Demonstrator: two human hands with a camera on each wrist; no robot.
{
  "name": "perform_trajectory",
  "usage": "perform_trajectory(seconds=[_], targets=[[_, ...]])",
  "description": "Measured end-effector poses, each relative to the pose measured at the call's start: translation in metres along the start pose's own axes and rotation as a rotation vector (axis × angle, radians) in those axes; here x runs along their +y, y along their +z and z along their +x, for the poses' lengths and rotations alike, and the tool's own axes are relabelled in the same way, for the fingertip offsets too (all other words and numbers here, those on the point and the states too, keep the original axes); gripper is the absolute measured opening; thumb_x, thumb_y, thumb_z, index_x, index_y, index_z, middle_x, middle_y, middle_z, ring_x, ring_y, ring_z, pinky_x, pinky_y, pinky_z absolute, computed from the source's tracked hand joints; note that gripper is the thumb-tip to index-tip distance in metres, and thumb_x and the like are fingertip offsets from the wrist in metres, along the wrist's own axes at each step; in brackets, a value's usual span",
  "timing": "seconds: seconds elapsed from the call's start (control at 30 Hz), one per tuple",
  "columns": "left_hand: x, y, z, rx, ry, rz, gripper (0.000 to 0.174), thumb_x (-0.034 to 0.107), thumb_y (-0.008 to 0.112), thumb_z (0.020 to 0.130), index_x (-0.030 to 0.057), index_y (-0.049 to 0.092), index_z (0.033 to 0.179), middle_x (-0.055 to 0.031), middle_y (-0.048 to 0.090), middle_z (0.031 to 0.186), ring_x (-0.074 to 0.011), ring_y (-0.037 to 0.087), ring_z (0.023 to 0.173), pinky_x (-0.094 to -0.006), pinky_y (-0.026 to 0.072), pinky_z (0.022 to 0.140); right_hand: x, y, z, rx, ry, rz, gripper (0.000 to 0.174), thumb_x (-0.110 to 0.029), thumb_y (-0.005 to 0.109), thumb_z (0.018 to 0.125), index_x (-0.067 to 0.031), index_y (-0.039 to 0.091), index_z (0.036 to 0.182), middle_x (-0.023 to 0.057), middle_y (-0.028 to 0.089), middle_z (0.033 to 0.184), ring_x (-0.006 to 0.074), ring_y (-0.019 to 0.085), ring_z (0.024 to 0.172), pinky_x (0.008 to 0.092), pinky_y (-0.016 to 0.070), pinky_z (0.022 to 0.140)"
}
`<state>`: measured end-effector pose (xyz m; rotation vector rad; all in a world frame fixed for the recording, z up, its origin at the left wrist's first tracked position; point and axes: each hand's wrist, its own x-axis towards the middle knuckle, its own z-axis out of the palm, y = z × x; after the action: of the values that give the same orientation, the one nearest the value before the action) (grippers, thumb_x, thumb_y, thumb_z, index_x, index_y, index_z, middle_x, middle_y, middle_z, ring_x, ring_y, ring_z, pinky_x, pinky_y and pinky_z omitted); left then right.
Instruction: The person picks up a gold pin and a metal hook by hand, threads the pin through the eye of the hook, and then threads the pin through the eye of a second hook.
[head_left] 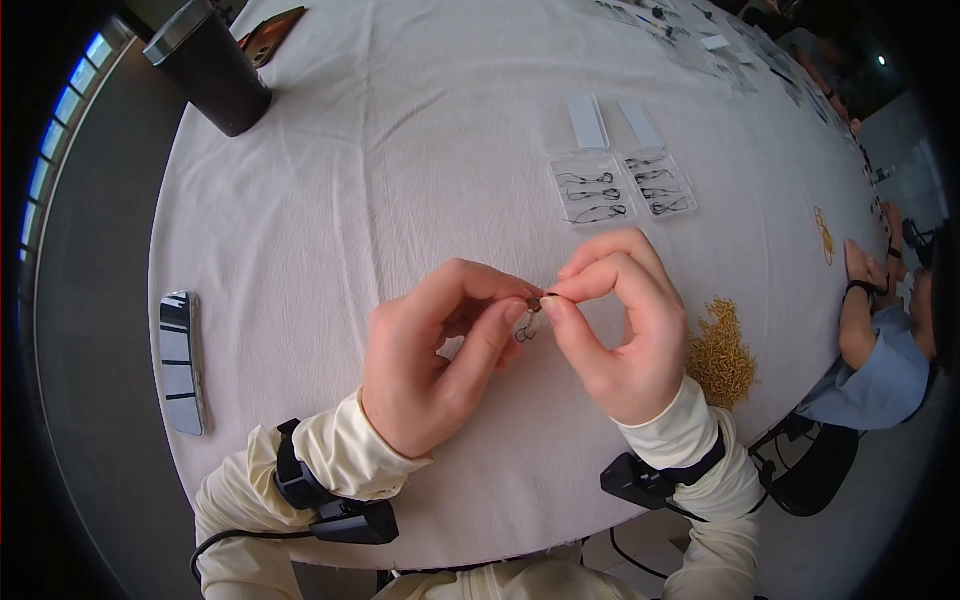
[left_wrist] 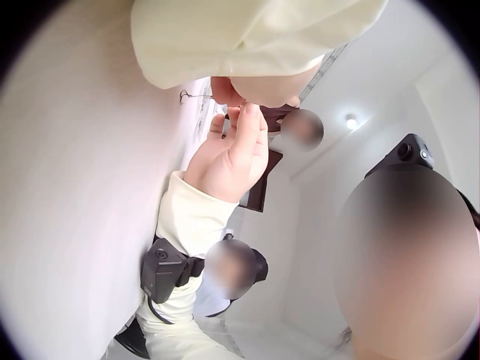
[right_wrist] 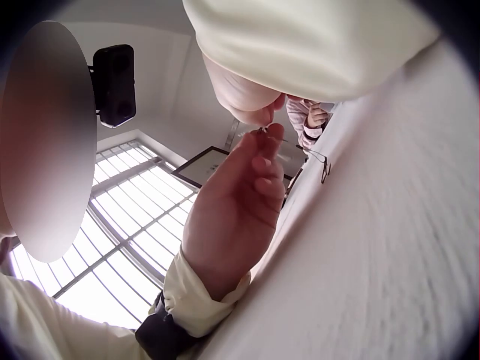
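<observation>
In the head view, both hands meet above the cloth with their fingertips close together. Between thumb and index finger my left hand [head_left: 430, 350] pinches a small dark fishing hook rig [head_left: 524, 330], whose hooked end hangs below the fingers. My right hand [head_left: 625, 335] pinches the upper end of the same rig, its other fingers bent. Seen from the right wrist, a thin line with a dark hook [right_wrist: 325, 171] dangles over the cloth. The left wrist view shows the hook [left_wrist: 184, 96] sticking out beside the fingertips. The fingers hide the rig's gripped part.
Beyond the hands lie open clear boxes [head_left: 553, 190] holding several dark looped rigs. A heap of gold-coloured bits [head_left: 725, 360] is right of my right hand. A phone [head_left: 181, 365] and a dark tumbler [head_left: 215, 80] stand left. Another person's arm [head_left: 858, 310] rests at the right edge.
</observation>
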<state>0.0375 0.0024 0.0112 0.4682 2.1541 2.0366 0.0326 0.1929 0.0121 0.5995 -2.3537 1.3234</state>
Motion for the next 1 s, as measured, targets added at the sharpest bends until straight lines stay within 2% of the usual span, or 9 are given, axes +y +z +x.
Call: perform_trajectory(seconds=[0.03, 0.1, 0.23, 0.53, 0.7, 0.83, 1.0], targets=[[-0.0006, 0.0012, 0.0002, 0.000, 0.000, 0.000, 0.010, 0.001, 0.053, 0.102, -0.0036, 0.059, 0.108, -0.0123, 0.069, 0.100, -0.0087, 0.061, 0.072, -0.0221, 0.0522, 0.063, -0.0003, 0.0009, -0.0001, 0.000, 0.000, 0.000, 0.013, 0.003, 0.074, 0.080, -0.0031, 0.063, 0.083, 0.0089, 0.061, 0.094, 0.0215, 0.062, 0.086, 0.0322, 0.0504, 0.075], [-0.0025, 0.0041, 0.0008, 0.096, 0.094, -0.061, 0.008, -0.002, 0.060, 0.098, -0.0038, 0.065, 0.103, -0.0077, 0.069, 0.084, -0.0091, 0.064, 0.068, -0.0218, 0.0515, 0.059, -0.0006, 0.0028, -0.0003, 0.021, 0.013, 0.052, 0.014, 0.004, 0.074, 0.079, -0.0026, 0.062, 0.083, 0.0091, 0.061, 0.093, 0.0214, 0.062, 0.082, 0.0318, 0.0503, 0.072], [-0.0023, 0.0049, 0.0004, 0.121, 0.119, -0.084, 0.009, -0.003, 0.059, 0.097, -0.0042, 0.064, 0.104, -0.0084, 0.069, 0.088, -0.0090, 0.065, 0.069, -0.0215, 0.0526, 0.060, 0.0000, 0.0049, 0.0000, 0.031, -0.002, 0.057, 0.014, 0.004, 0.074, 0.079, -0.0023, 0.062, 0.083, 0.0093, 0.060, 0.093, 0.0211, 0.062, 0.080, 0.0315, 0.0504, 0.070], [0.0007, 0.0065, -0.0017, 0.133, 0.077, -0.132, 0.008, -0.001, 0.060, 0.098, -0.0047, 0.061, 0.106, -0.0094, 0.070, 0.093, -0.0094, 0.065, 0.072, -0.0220, 0.0544, 0.062, -0.0044, 0.0080, -0.0016, 0.115, -0.020, -0.017, 0.019, 0.003, 0.077, 0.073, -0.0057, 0.063, 0.082, 0.0072, 0.061, 0.090, 0.0236, 0.060, 0.082, 0.0342, 0.0455, 0.075], [0.0009, 0.0075, -0.0031, 0.143, 0.050, -0.178, 0.009, 0.001, 0.060, 0.099, -0.0045, 0.059, 0.106, -0.0105, 0.071, 0.096, -0.0095, 0.065, 0.073, -0.0228, 0.0555, 0.063, -0.0084, 0.0051, -0.0004, 0.149, -0.141, -0.188, 0.022, -0.001, 0.080, 0.070, -0.0084, 0.064, 0.082, 0.0039, 0.062, 0.088, 0.0210, 0.057, 0.079, 0.0343, 0.0400, 0.073], [0.0003, 0.0082, -0.0046, 0.139, 0.038, -0.193, 0.009, 0.001, 0.059, 0.099, -0.0042, 0.059, 0.106, -0.0108, 0.070, 0.098, -0.0098, 0.066, 0.074, -0.0233, 0.0558, 0.064, -0.0079, 0.0044, 0.0001, 0.146, -0.162, -0.228, 0.022, -0.002, 0.081, 0.069, -0.0092, 0.065, 0.082, 0.0024, 0.062, 0.088, 0.0199, 0.057, 0.079, 0.0340, 0.0390, 0.074], [0.0006, 0.0070, -0.0046, 0.101, 0.010, -0.219, 0.010, 0.003, 0.059, 0.100, -0.0042, 0.059, 0.107, -0.0092, 0.069, 0.095, -0.0099, 0.065, 0.075, -0.0232, 0.0556, 0.065, -0.0073, 0.0039, 0.0019, 0.149, -0.294, -0.298, 0.024, -0.004, 0.083, 0.066, -0.0106, 0.068, 0.084, -0.0006, 0.063, 0.090, 0.0189, 0.057, 0.079, 0.0339, 0.0384, 0.076]])
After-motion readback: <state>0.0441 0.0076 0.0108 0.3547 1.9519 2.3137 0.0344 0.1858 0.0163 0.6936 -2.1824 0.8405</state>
